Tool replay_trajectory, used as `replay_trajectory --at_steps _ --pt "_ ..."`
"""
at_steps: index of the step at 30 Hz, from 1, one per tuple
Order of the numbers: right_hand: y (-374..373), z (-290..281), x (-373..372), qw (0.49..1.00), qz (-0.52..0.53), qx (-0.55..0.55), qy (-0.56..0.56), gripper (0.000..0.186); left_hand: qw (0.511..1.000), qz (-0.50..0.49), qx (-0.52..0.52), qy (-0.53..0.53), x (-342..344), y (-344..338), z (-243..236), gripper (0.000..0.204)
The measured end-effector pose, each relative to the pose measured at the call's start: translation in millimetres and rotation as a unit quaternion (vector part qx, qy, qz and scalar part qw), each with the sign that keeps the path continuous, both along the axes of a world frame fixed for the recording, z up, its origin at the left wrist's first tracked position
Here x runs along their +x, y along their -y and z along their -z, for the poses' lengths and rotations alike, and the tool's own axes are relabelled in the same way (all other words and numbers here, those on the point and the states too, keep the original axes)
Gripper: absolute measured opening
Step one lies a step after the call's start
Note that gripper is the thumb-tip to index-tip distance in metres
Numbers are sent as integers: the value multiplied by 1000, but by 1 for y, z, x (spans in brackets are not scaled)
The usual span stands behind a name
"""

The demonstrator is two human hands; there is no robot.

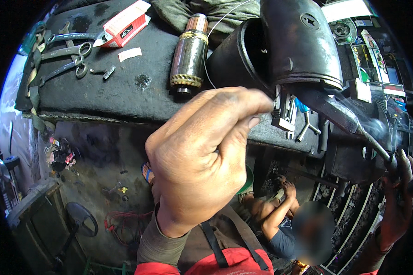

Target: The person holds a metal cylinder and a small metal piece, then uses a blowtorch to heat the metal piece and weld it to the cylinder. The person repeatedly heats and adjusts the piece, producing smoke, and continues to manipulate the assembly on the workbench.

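Observation:
In the middle, my left hand (202, 151) is closed in a pinch, thumb against bent forefinger. A thin solder wire (221, 19) curves down from the top and passes behind this hand. At the far right my right hand (401, 192), dark and partly in shadow, grips the handle of a soldering iron (374, 143). The iron's thick dark head (332, 110) reaches up under the rim of a black cylindrical motor housing (303, 41), and smoke drifts beside it. Left of the housing stands an armature (189, 57) with a copper commutator, next to another open dark cylinder (238, 57).
Several wrenches (66, 52), a bolt (109, 72) and a red-and-white box (126, 25) lie on the black bench (110, 98). More tools (287, 114) lie below the housing. Another person (280, 220) crouches on the floor below. A steering wheel (81, 219) is at lower left.

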State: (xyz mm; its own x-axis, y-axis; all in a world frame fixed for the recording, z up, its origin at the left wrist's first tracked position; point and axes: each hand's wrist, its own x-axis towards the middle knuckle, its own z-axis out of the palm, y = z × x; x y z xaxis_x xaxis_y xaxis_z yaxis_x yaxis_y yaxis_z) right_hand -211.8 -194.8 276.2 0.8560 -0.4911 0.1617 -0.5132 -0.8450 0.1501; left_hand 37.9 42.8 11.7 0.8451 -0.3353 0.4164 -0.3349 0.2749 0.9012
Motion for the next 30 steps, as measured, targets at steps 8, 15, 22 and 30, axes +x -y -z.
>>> replay_trajectory --at_steps 8,15,22,30 --pt "35 -9 -39 995 70 -71 -3 55 999 -14 -30 -8 -1 16 1 38" --pt "46 -12 -61 989 81 -119 -24 54 995 -70 27 64 0 21 -2 38" --pt "55 -22 -73 990 83 -115 3 54 987 -158 -3 23 -4 40 -8 38" --pt "54 -18 -79 989 99 -112 -4 53 988 -152 21 27 -4 39 -12 39"
